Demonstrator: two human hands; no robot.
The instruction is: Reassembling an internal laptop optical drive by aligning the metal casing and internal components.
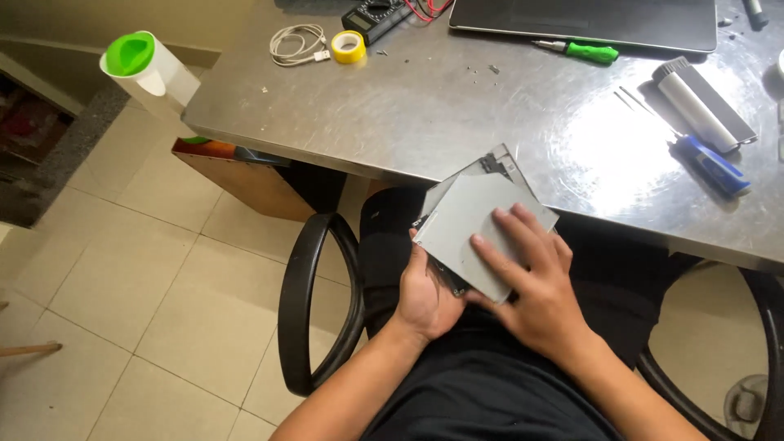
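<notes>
A flat grey metal drive casing [465, 220], square and thin, lies over my lap at the table's front edge. My left hand [426, 296] holds it from below along its left side, fingers under the casing. My right hand [532, 279] lies palm down on the grey top plate, fingers spread across it. A second plate of the casing shows beneath the top one, shifted toward the table, with small dark parts at its far corner [498, 159].
On the steel table [425, 106] lie a green-handled screwdriver [590, 52], a blue-handled tool [712, 165], a white-and-grey roller [694, 106], yellow tape [348, 46], a white cable [296, 42], a multimeter [376, 16] and a dark laptop [588, 20]. A chair armrest [304, 294] curves at my left.
</notes>
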